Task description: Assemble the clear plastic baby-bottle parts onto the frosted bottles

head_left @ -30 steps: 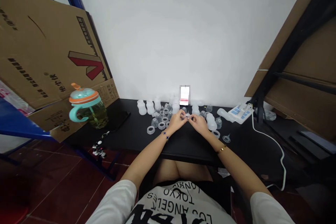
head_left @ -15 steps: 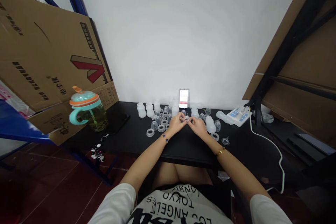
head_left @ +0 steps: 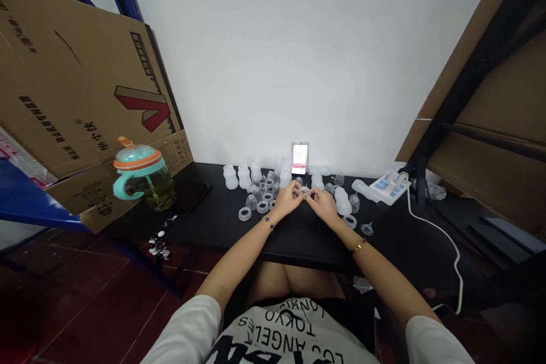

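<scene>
My left hand [head_left: 288, 198] and my right hand [head_left: 323, 203] meet above the black table, fingers pinched on opposite sides of a clear bottle collar ring [head_left: 304, 190]. A small translucent tip, which looks like a silicone nipple, rises from the ring; fingers hide part of it. Close to my right hand lie a frosted baby bottle [head_left: 342, 202], a loose ring [head_left: 350, 221] and a silicone nipple [head_left: 367, 228]. Left of my left hand are several loose rings [head_left: 244, 214] and clear dome caps [head_left: 251, 202]. Frosted bottles [head_left: 231, 177] stand behind them.
A lit phone [head_left: 300, 158] leans on the wall. To the left are a teal-handled jug [head_left: 145, 176], a dark flat object [head_left: 194, 198] and a cardboard box [head_left: 85, 79]. A white power strip [head_left: 389, 187] with a cable [head_left: 433, 233] lies right; a bottle [head_left: 365, 190] lies beside it.
The ring between my fingers shows more openly now, and my fingertips have shifted slightly on it. The whole view has moved a little; the things on the table stay in place.
</scene>
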`<action>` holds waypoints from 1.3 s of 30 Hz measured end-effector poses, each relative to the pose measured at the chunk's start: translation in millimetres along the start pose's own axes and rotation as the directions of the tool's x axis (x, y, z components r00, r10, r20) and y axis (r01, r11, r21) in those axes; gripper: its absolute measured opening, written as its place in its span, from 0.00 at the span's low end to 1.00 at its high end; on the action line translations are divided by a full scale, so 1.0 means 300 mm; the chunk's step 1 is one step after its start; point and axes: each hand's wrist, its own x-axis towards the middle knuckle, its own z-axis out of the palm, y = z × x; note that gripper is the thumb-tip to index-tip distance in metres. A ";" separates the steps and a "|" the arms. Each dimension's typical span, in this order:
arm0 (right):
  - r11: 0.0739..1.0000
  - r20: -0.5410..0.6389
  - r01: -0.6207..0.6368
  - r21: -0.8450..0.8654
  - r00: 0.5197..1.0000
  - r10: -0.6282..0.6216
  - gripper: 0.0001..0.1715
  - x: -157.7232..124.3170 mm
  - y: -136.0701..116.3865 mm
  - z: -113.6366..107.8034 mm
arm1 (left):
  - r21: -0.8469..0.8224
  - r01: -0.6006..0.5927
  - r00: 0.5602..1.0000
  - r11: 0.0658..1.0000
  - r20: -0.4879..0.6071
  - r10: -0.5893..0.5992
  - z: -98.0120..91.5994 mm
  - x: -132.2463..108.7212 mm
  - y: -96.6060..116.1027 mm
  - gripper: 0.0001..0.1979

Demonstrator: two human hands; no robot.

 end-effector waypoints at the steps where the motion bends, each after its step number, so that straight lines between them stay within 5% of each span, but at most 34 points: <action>1: 1.000 -0.004 -0.001 0.004 1.000 0.001 0.17 0.000 -0.001 0.000 | 0.003 -0.006 1.000 1.000 -0.004 0.006 0.000 -0.001 0.000 0.08; 22: 0.998 0.048 0.039 0.044 0.998 -0.042 0.13 0.009 0.014 -0.001 | 0.120 -0.001 0.999 0.993 -0.040 0.006 0.002 0.000 0.011 0.13; 39: 0.998 0.039 0.045 0.033 0.998 -0.046 0.13 0.008 0.021 0.004 | 0.109 -0.015 0.999 0.994 -0.034 0.019 0.002 0.001 -0.004 0.08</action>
